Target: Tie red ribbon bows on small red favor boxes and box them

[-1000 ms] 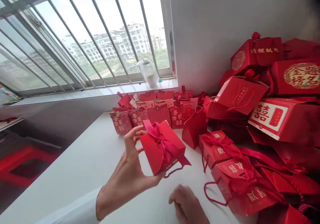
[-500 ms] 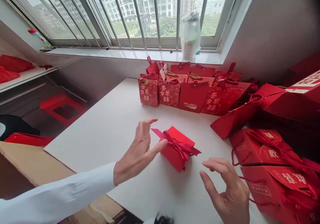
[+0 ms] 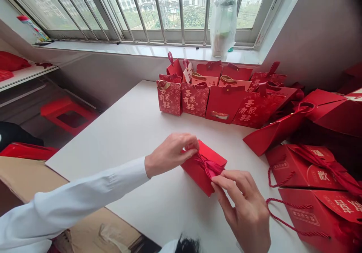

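Left hand: the left hand [image 3: 171,154], in a white sleeve [image 3: 87,192], reaches in from the left and rests on the far-left corner of the box.
Left fingers: the left fingers [image 3: 191,146] are curled and pressed together, pinching at the box's edge where the ribbon crosses it; exactly how much ribbon they hold is hidden.
Right hand: the right hand [image 3: 243,211] comes up from the near side, against the box's near-right edge.
Right fingers: the right fingers [image 3: 226,181] are pressed close together, pinching the ribbon's end beside the bow.
Held thing: a red gift box [image 3: 198,174] lies tilted between both hands, near the middle of the tabletop [image 3: 127,132], tied with a crimson satin ribbon [image 3: 210,166].
Far edge: a row of red paper gift bags [image 3: 195,100] with gold characters stands along the tabletop's far edge, well apart from the hands.
Right side: red boxes with rope handles [image 3: 311,211] sit heaped at the right, just beside a toppled red bag [image 3: 271,132].
Window: a plastic-wrapped jar [image 3: 223,23] stands on the windowsill [image 3: 141,49] behind barred glass.
Left side: a red stool [image 3: 68,115] stands on the floor beyond the tabletop, and a cardboard sheet [image 3: 76,192] lies along its near-left edge.
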The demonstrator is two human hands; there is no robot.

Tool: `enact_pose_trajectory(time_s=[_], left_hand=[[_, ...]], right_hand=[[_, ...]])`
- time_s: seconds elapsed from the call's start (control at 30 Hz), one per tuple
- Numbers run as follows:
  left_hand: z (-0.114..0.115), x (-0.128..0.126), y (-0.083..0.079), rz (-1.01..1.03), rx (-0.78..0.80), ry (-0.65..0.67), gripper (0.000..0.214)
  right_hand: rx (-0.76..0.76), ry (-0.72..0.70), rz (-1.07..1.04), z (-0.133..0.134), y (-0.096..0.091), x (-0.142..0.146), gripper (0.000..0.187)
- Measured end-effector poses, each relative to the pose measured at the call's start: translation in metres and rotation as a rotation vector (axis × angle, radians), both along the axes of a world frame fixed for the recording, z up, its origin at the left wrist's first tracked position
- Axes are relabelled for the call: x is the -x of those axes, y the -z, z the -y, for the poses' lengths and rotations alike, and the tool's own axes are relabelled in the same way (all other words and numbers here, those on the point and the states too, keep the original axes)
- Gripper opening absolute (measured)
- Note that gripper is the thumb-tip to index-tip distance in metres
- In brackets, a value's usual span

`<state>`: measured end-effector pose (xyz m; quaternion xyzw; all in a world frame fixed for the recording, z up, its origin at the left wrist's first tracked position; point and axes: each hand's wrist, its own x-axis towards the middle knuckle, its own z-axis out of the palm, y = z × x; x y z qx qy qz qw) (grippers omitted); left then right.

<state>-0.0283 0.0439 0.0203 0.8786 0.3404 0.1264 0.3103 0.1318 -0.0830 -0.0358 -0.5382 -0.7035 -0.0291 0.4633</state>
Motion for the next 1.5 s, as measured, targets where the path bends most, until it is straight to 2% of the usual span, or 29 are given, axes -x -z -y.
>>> enact_pose_trajectory(time_s=[0.17, 0.37, 0.43, 0.6, 0.7, 0.83, 1.23, 1.33, 1.5], left_hand=[[0.003, -0.003, -0.001, 0.006, 0.132, -0.05, 0.014], [-0.007, 0.0, -0.019, 0.037, 0.418, 0.069, 0.011], [-0.009, 0.001, -0.023, 0.051, 0.528, 0.065, 0.009], [-0.011, 0.0, -0.017, 0.226, 0.888, -0.01, 0.014], [-0.011, 0.0, -0.012, 0.317, 1.018, -0.074, 0.018], [-0.011, 0.004, -0.011, 0.357, 1.05, -0.133, 0.024], [-0.011, 0.008, -0.004, 0.384, 1.163, -0.093, 0.028], [-0.011, 0.01, 0.001, 0.414, 1.182, -0.134, 0.034], [-0.005, 0.009, 0.005, 0.512, 1.231, -0.272, 0.045]], right_hand=[[-0.044, -0.057, 0.134, -0.002, -0.002, 0.01, 0.019], [-0.01, -0.105, 0.128, 0.0, 0.004, 0.007, 0.022], [-0.012, -0.11, 0.139, 0.0, 0.004, 0.007, 0.022], [-0.025, -0.096, 0.245, 0.0, 0.004, 0.01, 0.024], [-0.028, -0.085, 0.276, 0.001, 0.004, 0.012, 0.025], [-0.042, -0.073, 0.269, 0.003, 0.003, 0.012, 0.024], [-0.106, -0.117, 0.283, 0.003, 0.003, 0.02, 0.027], [-0.099, -0.122, 0.304, 0.002, 0.005, 0.022, 0.028], [-0.104, -0.151, 0.324, 0.001, 0.003, 0.023, 0.028]])
